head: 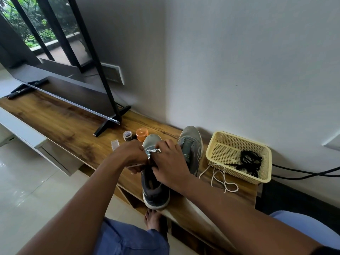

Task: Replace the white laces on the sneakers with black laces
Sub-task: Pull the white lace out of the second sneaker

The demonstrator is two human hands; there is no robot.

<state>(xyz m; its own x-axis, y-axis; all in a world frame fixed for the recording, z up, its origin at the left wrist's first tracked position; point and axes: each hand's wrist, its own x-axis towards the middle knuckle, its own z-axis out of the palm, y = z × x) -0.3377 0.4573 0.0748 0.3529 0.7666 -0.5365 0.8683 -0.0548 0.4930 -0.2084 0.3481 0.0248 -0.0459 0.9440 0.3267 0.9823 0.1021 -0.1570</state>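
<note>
Head view, step: unlacing the near grey mesh sneaker (153, 183) on the wooden cabinet top (60, 126).
Left hand (131, 155): fingers pinch white lace (153, 150).
Right hand (169, 162): curled on the tongue; hold unclear.
Far grey sneaker (191, 144): already laceless.
Next: black laces (250, 161) wait in cream plastic basket (219, 144).

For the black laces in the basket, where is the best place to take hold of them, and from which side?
Judging by how they lie, grip the black laces at the coiled bundle at the far right of the yellow basket, coming straight down from above. The basket's walls block any approach from the side, and the bundled loops look bulkier than the loose strands trailing toward the near wall, so a pinch there likely lifts everything together.
</note>
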